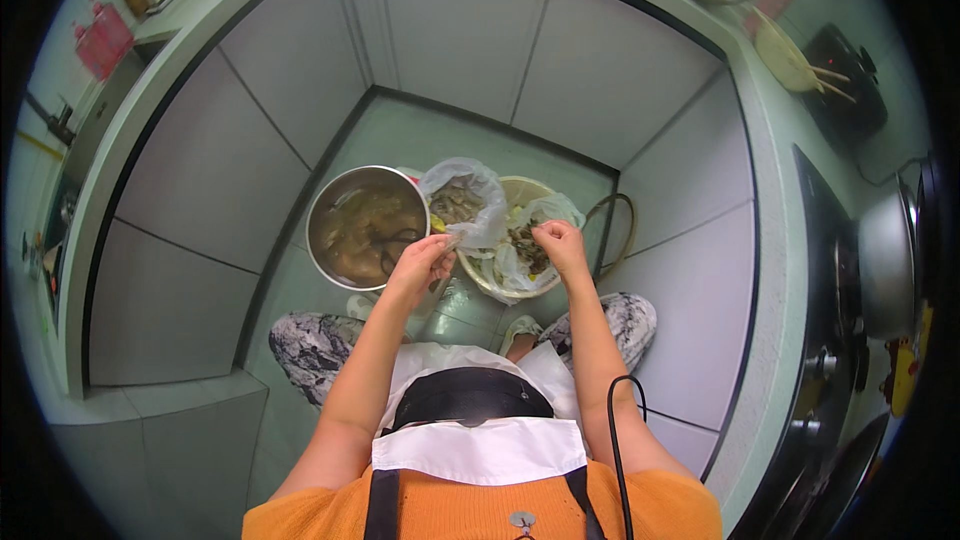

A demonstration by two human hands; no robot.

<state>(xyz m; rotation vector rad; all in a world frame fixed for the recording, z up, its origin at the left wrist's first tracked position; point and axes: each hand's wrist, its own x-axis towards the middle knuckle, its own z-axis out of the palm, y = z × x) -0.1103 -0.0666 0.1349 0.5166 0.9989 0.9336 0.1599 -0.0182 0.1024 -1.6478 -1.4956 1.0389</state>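
My left hand (424,265) is closed in a pinch between the steel pot and the plastic bags. A small pale, greyish piece pokes out at its fingertips; its kind is unclear. My right hand (562,244) is closed too, fingertips together over the bin; whatever they pinch is hidden. The round steel pot (316,258) contains murky brown water, and dark looped handles, like those of scissors, show in it. Beyond my left hand sits a whitish plastic bag (488,202) of grey, wet-looking pieces. A pale round bin (530,292), lined with clear plastic, contains dark and greenish scraps.
My knees in patterned trousers (628,325) flank the containers on the tiled floor (400,125). Grey cabinet panels (625,50) enclose three sides. A counter carries a black hob (825,270) and a metal pot (885,260) at right. A hose-like loop (628,230) lies beside the bin.
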